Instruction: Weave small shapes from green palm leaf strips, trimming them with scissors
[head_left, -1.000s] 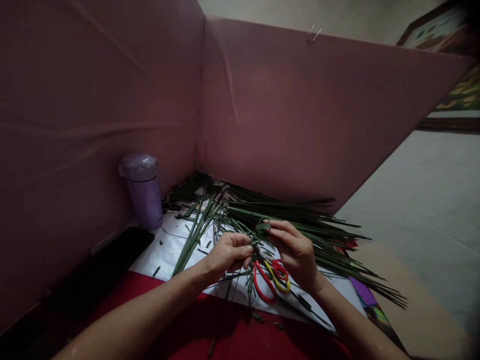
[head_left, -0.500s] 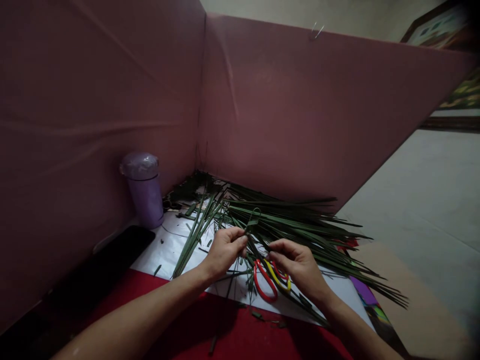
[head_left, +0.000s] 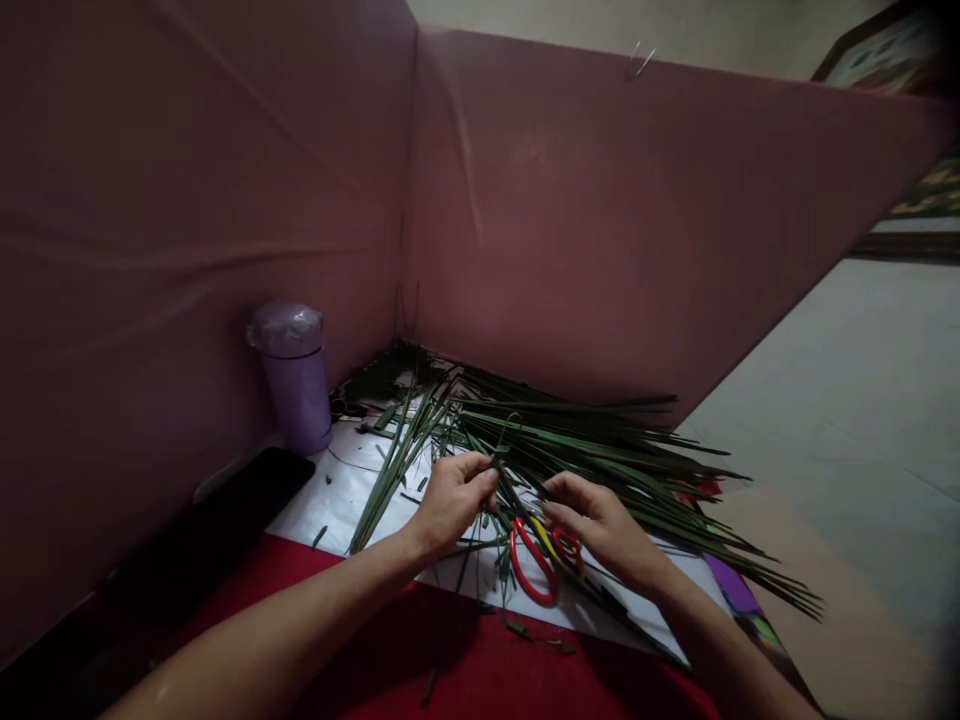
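Observation:
My left hand (head_left: 456, 502) is closed, pinching a folded green leaf strip (head_left: 504, 455) between thumb and fingertips. A thin loop stands up above the pinch. To its right is my right hand (head_left: 600, 522), its thumb and index finger apart and nothing visible between them. Under and between the hands lie scissors (head_left: 534, 570) with red and yellow handles, partly covered by leaf strips and the right fingers. Behind the hands spreads a large bundle of long green leaves (head_left: 600, 445), and a smaller bundle (head_left: 390, 475) lies left of it.
A purple tumbler (head_left: 298, 400) with a plastic-wrapped top stands at the left, near a black phone-like slab (head_left: 247, 500). White paper (head_left: 337, 515) covers part of the red cloth (head_left: 360, 650), with leaf scraps scattered about. Pink panels (head_left: 540, 220) enclose the left and back.
My right thumb and index finger have parted from the strip and moved slightly right. The left hand keeps its pinch. The whole view has shifted a little.

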